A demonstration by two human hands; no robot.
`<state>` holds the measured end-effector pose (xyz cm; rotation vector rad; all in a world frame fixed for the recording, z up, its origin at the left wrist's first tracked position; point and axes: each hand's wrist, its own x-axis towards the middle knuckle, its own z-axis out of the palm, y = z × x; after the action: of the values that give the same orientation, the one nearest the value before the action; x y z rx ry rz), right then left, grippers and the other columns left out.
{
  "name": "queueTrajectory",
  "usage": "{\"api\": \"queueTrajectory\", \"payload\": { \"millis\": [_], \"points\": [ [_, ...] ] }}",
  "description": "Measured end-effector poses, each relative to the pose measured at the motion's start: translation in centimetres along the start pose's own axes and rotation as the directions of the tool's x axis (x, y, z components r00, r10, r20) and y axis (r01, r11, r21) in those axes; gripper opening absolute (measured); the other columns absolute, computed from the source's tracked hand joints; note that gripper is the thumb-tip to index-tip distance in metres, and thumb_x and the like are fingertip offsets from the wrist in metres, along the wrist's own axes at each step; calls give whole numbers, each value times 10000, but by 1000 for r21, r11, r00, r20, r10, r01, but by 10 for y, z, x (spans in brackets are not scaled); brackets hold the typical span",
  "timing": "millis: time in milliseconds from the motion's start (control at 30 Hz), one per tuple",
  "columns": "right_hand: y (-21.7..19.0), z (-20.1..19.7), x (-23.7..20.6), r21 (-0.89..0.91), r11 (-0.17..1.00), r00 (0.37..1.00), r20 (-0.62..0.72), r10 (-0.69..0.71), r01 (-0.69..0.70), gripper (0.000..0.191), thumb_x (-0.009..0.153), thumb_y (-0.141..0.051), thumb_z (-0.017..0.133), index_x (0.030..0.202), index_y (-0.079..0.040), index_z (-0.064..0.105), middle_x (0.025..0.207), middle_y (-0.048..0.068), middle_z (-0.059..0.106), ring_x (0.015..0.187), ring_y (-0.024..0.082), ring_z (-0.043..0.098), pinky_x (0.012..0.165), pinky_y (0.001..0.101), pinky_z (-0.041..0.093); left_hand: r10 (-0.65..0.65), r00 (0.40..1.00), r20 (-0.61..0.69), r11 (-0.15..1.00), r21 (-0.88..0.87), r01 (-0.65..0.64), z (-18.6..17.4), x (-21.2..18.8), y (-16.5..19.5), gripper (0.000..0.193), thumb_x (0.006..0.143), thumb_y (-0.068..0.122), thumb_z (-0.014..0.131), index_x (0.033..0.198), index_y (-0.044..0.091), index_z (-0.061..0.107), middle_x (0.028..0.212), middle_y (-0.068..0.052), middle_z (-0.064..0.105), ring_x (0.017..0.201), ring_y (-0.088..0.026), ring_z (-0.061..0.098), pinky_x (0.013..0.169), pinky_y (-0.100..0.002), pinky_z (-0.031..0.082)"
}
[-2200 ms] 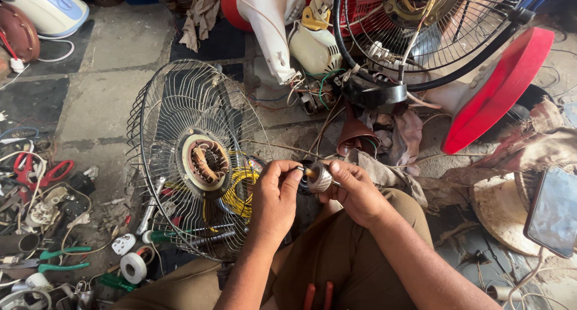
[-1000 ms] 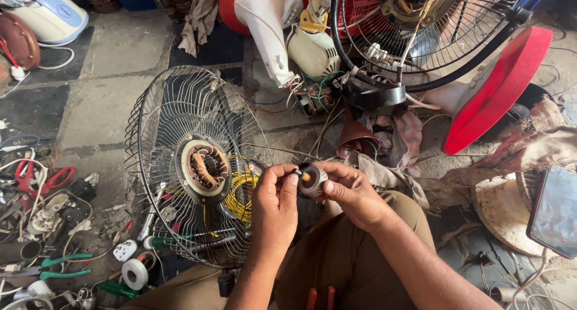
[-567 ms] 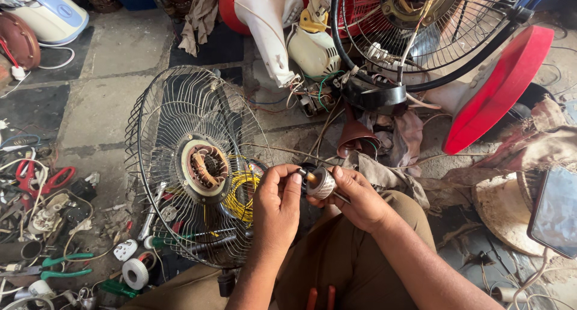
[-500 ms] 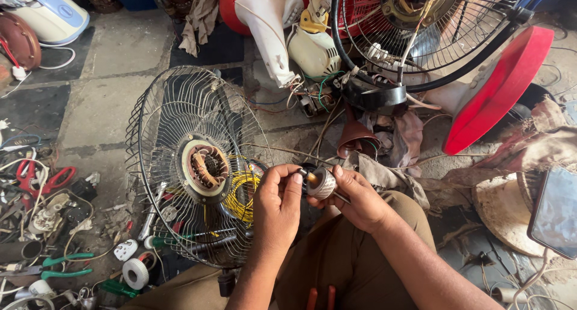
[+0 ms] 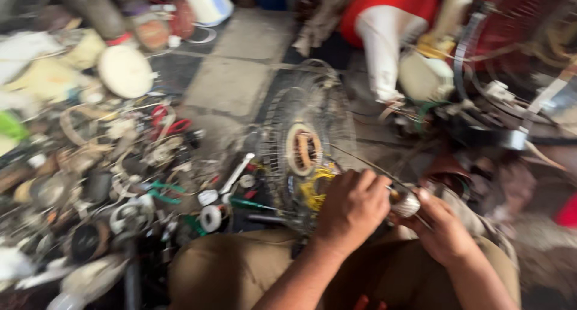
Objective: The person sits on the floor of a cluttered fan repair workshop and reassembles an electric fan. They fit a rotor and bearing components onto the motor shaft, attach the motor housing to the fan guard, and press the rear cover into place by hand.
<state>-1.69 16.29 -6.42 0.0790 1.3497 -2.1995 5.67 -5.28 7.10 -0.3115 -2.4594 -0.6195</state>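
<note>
A wire fan guard [image 5: 306, 148] lies beside scattered tools, red-handled scissors [image 5: 168, 121] and tape roll [image 5: 211, 218].

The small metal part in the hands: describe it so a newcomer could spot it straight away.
Start at the round wire fan guard lying on the floor ahead of the knees. Just right of its near edge, the left hand and right hand meet over the lap. Between them sits the small rounded silvery metal part, the only shiny piece held off the floor.
</note>
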Motion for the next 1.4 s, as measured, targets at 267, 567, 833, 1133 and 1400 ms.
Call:
{"api": "queueTrajectory", "payload": {
  "millis": [267,567,833,1133,1400],
  "points": [
    [24,3,-10,-75,997,997,79,-24,30,462,1128,-345,464,1264,69,616,1154,191,703,1028,336,667,906,501,495,-33,997,-64,999,-6,32,-31,-37,-8,147,875,156,714,1005,102,669,936,-51,619,887,-267,635,765,-423,520],
    [31,16,-11,-82,996,996,91,-12,19,472,1091,-370,479,1282,38,619,1171,158,704,1015,325,660,874,480,502,-58,996,-61,998,-3,58,-39,-55,-16,131,874,171,715,968,95,667,889,-53,628,820,-252,644,703,-407,520],
    [34,15,-8,-121,993,994,108,4,9,467,1089,-367,498,1269,43,628,1166,172,709,1016,309,661,887,465,506,-109,992,-69,994,-29,107,-31,-60,-23,178,862,159,706,1023,84,683,950,-70,645,864,-282,644,741,-444,517],
    [24,14,6,-30,992,987,112,-118,122,438,1023,-344,576,1275,11,625,1173,119,691,1064,256,660,932,448,515,-265,962,-66,942,-230,243,-33,-36,-6,330,863,44,659,1192,69,653,1044,-116,655,941,-321,640,805,-454,508],
    [-11,9,20,490,843,972,-181,-150,221,501,1040,-515,559,1262,-67,595,1061,103,664,890,191,620,816,352,478,34,748,-663,987,138,77,-78,-60,-29,338,865,38,641,1171,124,526,1154,-94,589,1028,-232,586,892,-427,500]
  ]
}}
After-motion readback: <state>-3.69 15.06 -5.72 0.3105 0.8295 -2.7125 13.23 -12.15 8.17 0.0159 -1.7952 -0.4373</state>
